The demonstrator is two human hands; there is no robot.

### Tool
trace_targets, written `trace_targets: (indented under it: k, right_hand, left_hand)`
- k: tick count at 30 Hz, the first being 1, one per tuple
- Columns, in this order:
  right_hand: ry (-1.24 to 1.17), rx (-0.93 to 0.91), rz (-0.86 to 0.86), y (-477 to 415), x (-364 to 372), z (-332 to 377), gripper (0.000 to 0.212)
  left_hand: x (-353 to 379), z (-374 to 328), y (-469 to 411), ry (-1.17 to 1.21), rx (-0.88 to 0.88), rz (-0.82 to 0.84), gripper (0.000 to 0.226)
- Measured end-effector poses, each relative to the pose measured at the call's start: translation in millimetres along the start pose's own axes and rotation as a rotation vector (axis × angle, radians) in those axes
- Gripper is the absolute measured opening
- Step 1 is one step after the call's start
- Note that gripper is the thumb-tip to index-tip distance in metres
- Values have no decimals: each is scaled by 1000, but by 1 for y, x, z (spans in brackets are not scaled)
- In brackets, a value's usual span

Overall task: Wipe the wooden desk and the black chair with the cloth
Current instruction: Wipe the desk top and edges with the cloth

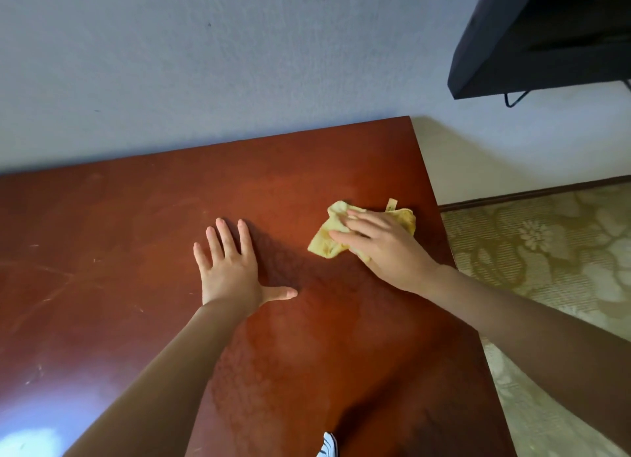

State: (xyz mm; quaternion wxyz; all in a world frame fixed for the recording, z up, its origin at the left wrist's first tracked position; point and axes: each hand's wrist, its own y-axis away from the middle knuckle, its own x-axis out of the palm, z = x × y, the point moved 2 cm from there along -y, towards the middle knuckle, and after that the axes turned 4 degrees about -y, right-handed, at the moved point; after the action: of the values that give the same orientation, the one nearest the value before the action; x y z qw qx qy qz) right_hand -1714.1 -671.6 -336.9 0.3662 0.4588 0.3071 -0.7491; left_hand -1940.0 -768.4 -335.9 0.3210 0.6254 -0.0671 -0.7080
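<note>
Looking down on a reddish-brown wooden desk top (102, 251), its far edge set against a pale textured wall (205, 63). Left part of the desk: fine pale scratches and scuffs, and a patch of glare at the near left corner.

Near the desk's middle, the left hand (228, 272) lies palm down on the wood. Fingers straight and slightly spread, pointing toward the far edge, thumb stuck out to the right. It grasps nothing. The bare forearm runs back to the desk's near edge.

At the near edge, between the two forearms, a small white object with blue stripes (328, 444) pokes into view; cannot tell what it is.

Right part of the desk, close to its right edge: a crumpled pale-yellow cloth (326, 243) lies on the wood, a small tag sticking up at its far side. The right hand (386, 248) rests on top of it, palm down, fingers extended flat and pointing left, pressing the cloth to the surface rather than curling round it. The hand covers the cloth's right half; the left half bunches out past the fingertips.

Beyond the desk's right edge: a beige floral-patterned carpet (546, 251), with a dark baseboard strip (532, 193) where floor meets wall. Above that, past the desk's far right corner, a black boxy object (546, 36) sits against the wall, a thin black cable looping below it.
</note>
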Motion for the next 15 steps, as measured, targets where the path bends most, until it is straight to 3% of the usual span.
trace_targets:
  k: [4, 15]
  right_hand:
    - [-44, -21, 36, 12, -13, -25, 43]
    - [24, 597, -121, -54, -47, -105, 42]
  left_hand:
    - [2, 2, 5, 39, 9, -50, 146]
    - [4, 4, 2, -2, 22, -129, 146]
